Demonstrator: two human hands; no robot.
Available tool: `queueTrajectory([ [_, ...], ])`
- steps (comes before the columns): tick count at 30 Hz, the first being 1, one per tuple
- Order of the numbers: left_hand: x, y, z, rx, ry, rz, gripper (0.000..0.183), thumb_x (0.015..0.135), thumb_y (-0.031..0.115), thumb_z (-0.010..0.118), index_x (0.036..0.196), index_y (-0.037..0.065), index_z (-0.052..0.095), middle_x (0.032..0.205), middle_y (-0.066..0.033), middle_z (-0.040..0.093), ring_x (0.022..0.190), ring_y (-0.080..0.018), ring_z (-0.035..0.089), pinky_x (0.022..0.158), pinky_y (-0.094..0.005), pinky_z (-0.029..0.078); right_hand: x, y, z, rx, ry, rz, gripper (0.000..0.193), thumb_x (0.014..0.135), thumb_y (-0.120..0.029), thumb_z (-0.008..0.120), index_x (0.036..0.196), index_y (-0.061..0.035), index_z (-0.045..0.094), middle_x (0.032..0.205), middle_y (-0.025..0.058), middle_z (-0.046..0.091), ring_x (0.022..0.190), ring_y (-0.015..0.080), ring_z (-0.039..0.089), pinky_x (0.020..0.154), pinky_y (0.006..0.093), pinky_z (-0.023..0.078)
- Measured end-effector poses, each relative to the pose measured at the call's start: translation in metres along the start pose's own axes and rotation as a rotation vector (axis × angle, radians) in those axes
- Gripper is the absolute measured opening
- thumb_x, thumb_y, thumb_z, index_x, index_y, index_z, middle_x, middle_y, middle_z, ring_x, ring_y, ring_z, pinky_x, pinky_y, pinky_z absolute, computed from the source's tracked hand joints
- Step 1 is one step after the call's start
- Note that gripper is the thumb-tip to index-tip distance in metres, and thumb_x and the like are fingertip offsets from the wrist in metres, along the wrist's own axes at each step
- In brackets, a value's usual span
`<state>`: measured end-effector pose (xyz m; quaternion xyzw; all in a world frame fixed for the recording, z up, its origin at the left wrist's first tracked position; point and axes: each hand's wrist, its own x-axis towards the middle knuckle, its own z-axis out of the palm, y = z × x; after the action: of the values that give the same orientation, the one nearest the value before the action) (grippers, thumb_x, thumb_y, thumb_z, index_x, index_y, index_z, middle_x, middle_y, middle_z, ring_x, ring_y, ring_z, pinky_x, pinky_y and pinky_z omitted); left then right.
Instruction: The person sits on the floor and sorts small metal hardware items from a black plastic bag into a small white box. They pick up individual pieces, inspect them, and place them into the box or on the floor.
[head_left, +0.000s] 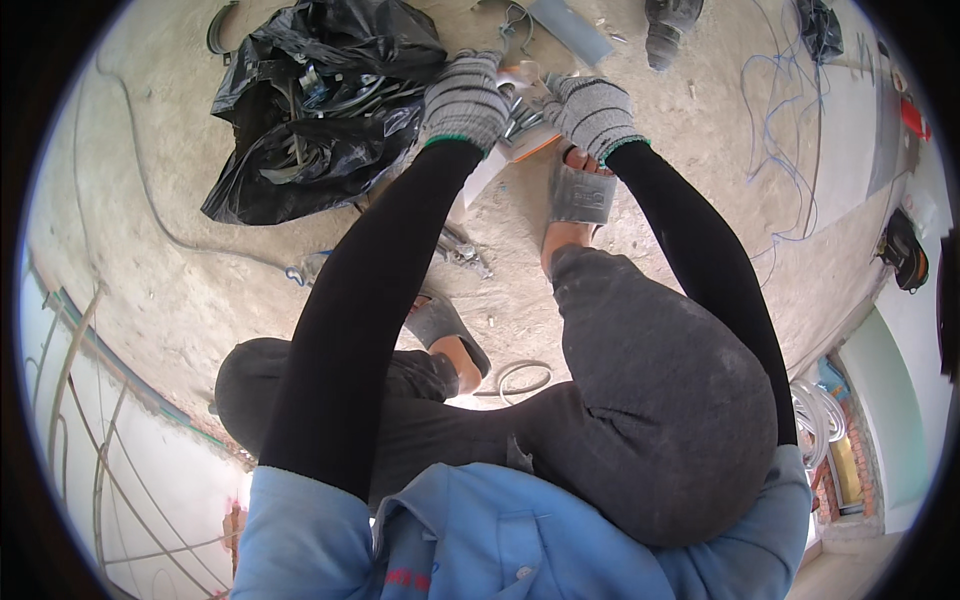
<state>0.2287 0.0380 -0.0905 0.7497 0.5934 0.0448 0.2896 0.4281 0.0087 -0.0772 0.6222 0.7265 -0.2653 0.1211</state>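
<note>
Both hands wear grey knitted gloves with dark stripes and green cuffs. My left hand is curled at the left side of a small white and orange box. My right hand grips the right side, its fingers bent inward. Between them, several silvery metal pieces, looking like bolts or anchors, show at the box. Most fingertips are hidden. Just left of my left hand lies a crumpled black plastic bag, its mouth open on metal parts and cables.
Loose metal fittings lie on the dusty floor below the bag. A grey flat strip is beyond my hands. Thin blue wire tangles at the right, and a grey cable runs along the left. My sandalled feet are close by.
</note>
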Motion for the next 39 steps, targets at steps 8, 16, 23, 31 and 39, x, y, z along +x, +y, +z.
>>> queueTrajectory([
  [8,-0.098,-0.027,0.005,-0.273,0.135,-0.255,0.026,0.098,0.022,0.064,0.119,0.006,0.065,0.113,-0.0110,0.070,0.105,-0.0232,0.066,0.098,-0.0351,0.050,-0.007,-0.035,-0.006,-0.023,0.221,-0.252,0.031,0.082,-0.023,0.069,0.112,-0.0124,0.070,0.100,0.0115,0.069,0.093,0.0318,0.070,0.077,0.0477,0.054],
  [16,-0.106,-0.011,-0.017,-1.062,0.310,-0.628,0.026,0.103,0.011,0.056,0.125,-0.004,0.059,0.121,-0.0112,0.068,0.110,-0.0174,0.063,0.100,-0.0300,0.048,0.018,-0.063,0.025,-0.258,-0.010,-0.564,0.024,0.088,-0.015,0.060,0.109,-0.0067,0.069,0.091,0.0133,0.070,0.087,0.0289,0.069,0.068,0.0422,0.055],
  [23,-0.108,-0.008,-0.024,-1.148,0.363,-0.645,0.026,0.102,0.011,0.060,0.125,-0.002,0.061,0.110,-0.0070,0.069,0.095,-0.0125,0.064,0.088,-0.0268,0.052,0.012,-0.084,0.025,-0.338,0.046,-0.560,0.024,0.089,-0.014,0.058,0.110,-0.0070,0.068,0.095,0.0126,0.071,0.093,0.0294,0.071,0.075,0.0440,0.057],
  [31,-0.088,-0.010,-0.016,-1.371,0.293,-0.719,0.026,0.100,0.012,0.063,0.123,0.000,0.063,0.099,-0.0088,0.070,0.078,-0.0136,0.066,0.072,-0.0274,0.057,0.017,-0.087,0.035,-0.081,-0.105,-0.317,0.018,0.091,-0.014,0.059,0.105,-0.0088,0.070,0.099,0.0112,0.072,0.091,0.0310,0.072,0.071,0.0463,0.058],
  [39,-0.065,-0.031,-0.001,-1.510,0.095,-0.938,0.029,0.104,0.018,0.050,0.124,0.002,0.062,0.110,-0.0140,0.072,0.088,-0.0254,0.072,0.079,-0.0380,0.060,0.012,-0.063,0.023,0.002,-0.094,-0.354,0.020,0.087,-0.023,0.064,0.101,-0.0105,0.072,0.093,0.0125,0.072,0.087,0.0309,0.071,0.074,0.0448,0.056],
])
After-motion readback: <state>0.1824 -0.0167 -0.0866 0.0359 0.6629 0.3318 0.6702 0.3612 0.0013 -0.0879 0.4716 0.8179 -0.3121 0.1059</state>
